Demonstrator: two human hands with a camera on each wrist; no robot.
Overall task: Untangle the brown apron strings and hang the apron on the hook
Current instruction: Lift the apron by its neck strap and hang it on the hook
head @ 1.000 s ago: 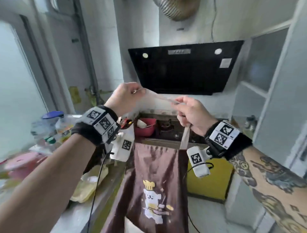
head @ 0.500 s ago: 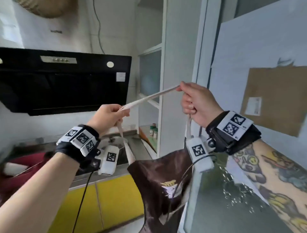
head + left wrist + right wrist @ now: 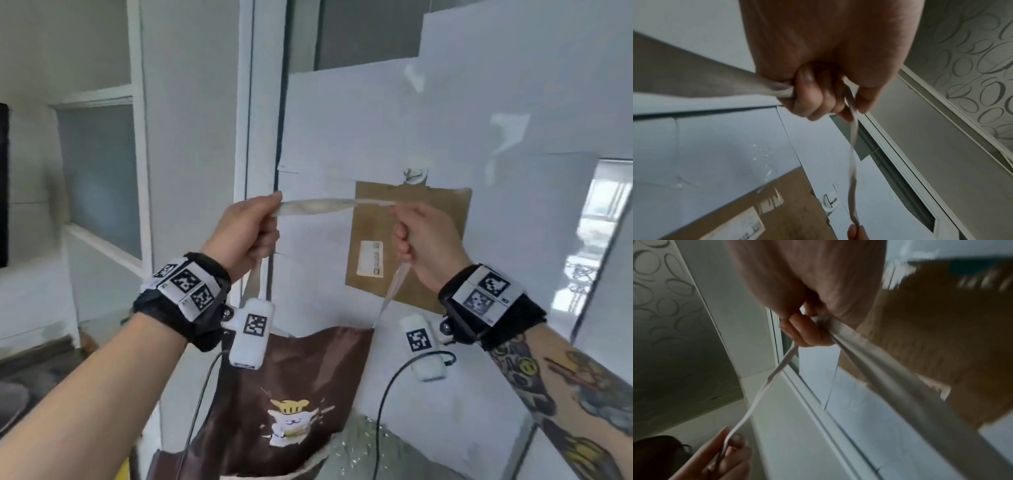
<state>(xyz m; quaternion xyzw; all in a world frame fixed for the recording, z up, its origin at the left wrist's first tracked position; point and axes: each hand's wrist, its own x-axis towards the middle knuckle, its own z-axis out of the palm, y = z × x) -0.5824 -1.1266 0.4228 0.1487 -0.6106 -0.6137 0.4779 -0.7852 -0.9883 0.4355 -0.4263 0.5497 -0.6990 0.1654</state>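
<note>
A brown apron [image 3: 291, 383] with a cartoon cat print hangs below my hands by its cream neck strap [image 3: 329, 205]. My left hand [image 3: 250, 229] grips one end of the strap, my right hand [image 3: 421, 236] grips the other, and the strap runs taut and level between them. A small white wall hook [image 3: 415, 175] sits just above the strap, nearer my right hand. The left wrist view shows my fingers [image 3: 813, 97] curled round the strap [image 3: 853, 146] and the hook [image 3: 829, 202] beyond. In the right wrist view the strap [image 3: 764, 386] stretches across to my left hand.
The hook is stuck on a white panel above a taped brown cardboard sheet [image 3: 407, 240] with a label. A white door frame [image 3: 263, 102] runs down the middle, with a glass-door cabinet [image 3: 99, 178] to the left. Wrist-camera cables dangle in front of the apron.
The view has swung right from the range hood to the white panel with the hook. Both hands carried the apron there and levelled the strap just below the hook.
</note>
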